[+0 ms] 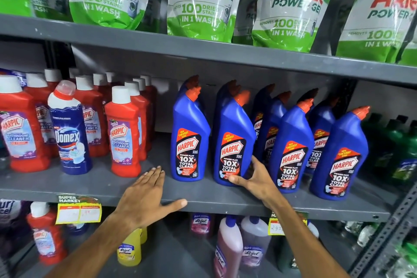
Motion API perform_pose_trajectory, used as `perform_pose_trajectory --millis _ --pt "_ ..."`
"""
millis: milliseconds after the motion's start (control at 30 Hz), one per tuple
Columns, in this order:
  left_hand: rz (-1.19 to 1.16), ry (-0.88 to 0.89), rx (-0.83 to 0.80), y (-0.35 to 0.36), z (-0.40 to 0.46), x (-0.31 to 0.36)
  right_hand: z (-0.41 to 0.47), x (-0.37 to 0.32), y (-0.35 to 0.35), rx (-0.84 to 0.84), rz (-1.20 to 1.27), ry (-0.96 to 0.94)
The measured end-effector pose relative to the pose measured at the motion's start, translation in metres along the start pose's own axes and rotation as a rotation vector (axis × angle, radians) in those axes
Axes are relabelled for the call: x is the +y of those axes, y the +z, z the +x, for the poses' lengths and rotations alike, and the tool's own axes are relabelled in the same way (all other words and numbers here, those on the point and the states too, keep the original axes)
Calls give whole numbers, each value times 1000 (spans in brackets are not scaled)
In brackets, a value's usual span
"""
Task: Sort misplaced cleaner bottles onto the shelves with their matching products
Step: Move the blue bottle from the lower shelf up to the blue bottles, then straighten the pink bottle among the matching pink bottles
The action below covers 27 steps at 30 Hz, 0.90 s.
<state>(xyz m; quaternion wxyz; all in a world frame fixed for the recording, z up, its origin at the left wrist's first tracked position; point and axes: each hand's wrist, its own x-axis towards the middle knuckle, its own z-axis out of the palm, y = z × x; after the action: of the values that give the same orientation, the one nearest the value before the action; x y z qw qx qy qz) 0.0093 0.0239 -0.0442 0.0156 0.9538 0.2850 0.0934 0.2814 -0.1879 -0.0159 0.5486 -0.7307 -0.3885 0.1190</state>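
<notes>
The right hand (pixel 252 179) is wrapped around the base of a blue plastic Harpic toilet-cleaner bottle with an orange angled cap (pixel 233 142), thumb across the front of the label and fingers curled behind its right side. That bottle stands upright near the front lip of the grey metal middle shelf (pixel 225 204), second in the row of matching blue bottles. The left hand (pixel 146 194) lies flat and spread on the shelf edge, holding nothing, thumb hanging over the lip. It sits in the bare strip of shelf between the red plastic Harpic bathroom-cleaner bottles with white caps (pixel 123 133) and the first blue Harpic bottle (pixel 189 135). Over among the reds, a dark blue Domex bottle with a white shoulder and clear cap (pixel 68 131) stands at the front, squeezed close between two red ones. Green-and-white Ariel gel pouches (pixel 200 0) overhang the shelf above, leaving little headroom over the blue caps.
</notes>
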Motion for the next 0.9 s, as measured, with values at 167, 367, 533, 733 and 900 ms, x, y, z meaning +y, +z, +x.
perform_pose_trajectory --millis 167,367,533,733,900 --pt "-13 -1 -13 -4 -2 2 -1 -2 0 -8 -31 4" --pt "-18 -16 -10 -9 -6 5 -12 -5 3 53 -145 -18" --pt "44 38 277 14 -28 12 -61 10 17 356 -256 -270" --pt "9 220 379 117 -86 14 -163 99 67 595 -472 -556" --pt "0 228 73 192 -125 7 -201 150 94 388 -270 -40"
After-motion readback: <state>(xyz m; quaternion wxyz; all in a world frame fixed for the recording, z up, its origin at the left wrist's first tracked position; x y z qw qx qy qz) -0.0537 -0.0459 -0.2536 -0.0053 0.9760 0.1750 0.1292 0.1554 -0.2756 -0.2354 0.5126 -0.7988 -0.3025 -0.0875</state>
